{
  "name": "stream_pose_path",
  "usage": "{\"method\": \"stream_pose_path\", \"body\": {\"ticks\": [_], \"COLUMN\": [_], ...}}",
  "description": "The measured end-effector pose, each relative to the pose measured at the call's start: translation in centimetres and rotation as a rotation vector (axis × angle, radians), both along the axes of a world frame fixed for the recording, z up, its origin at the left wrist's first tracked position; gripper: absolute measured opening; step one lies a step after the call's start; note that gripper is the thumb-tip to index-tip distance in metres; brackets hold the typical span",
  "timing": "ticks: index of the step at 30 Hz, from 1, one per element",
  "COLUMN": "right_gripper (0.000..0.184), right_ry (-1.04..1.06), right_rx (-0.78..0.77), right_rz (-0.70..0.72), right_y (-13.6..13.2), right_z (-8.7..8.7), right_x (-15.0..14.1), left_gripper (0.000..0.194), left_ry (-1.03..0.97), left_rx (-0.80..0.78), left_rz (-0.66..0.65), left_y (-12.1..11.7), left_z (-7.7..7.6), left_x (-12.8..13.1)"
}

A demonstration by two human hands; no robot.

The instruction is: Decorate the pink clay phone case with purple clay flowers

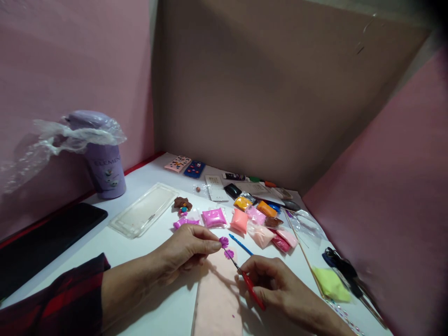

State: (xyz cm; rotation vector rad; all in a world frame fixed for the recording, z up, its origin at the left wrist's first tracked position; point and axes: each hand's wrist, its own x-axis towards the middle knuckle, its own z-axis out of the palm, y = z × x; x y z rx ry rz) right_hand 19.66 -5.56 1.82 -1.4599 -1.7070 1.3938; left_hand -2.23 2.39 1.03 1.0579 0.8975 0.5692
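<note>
My left hand point(189, 247) pinches a small purple clay flower point(224, 241) between thumb and fingertips. In my right hand point(271, 282) is a slim red-handled tool point(252, 290), its thin metal end reaching up to the flower's lower edge. A second purple flower point(229, 254) shows just below, beside the metal end; whether it rests on the surface underneath, I cannot tell. Under both hands lies a long, pale pink slab point(217, 298) with a tiny dark speck on it. Just beyond my right hand, a blue pointed tool point(241, 243) lies on the table.
Clay packets in several colours, a pink one point(214, 218) among them, lie beyond my hands. To the left are a clear case point(145, 210), a black slab point(52, 245) and a purple tumbler point(107, 170). A yellow packet point(332, 283) and a thin stick point(305, 254) lie right.
</note>
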Motion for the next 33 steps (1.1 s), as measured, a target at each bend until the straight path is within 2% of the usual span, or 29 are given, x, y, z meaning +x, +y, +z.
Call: {"method": "stream_pose_path", "body": {"ticks": [16,26,33], "right_gripper": [0.014,0.012,0.011], "right_ry": [-0.010,-0.020,-0.058], "right_rx": [0.018,0.011,0.023], "right_rz": [-0.006,-0.005,-0.032], "right_y": [-0.04,0.03,0.01], "right_z": [0.06,0.31,0.25], "right_x": [0.06,-0.12,0.13], "left_gripper": [0.018,0.021,0.016], "left_ry": [0.022,0.016,-0.036], "left_rx": [0.006,0.012,-0.037], "left_rz": [-0.014,-0.031,-0.008], "left_y": [0.07,0.04,0.04], "left_z": [0.26,-0.33,-0.16], "left_x": [0.07,0.00,0.14]}}
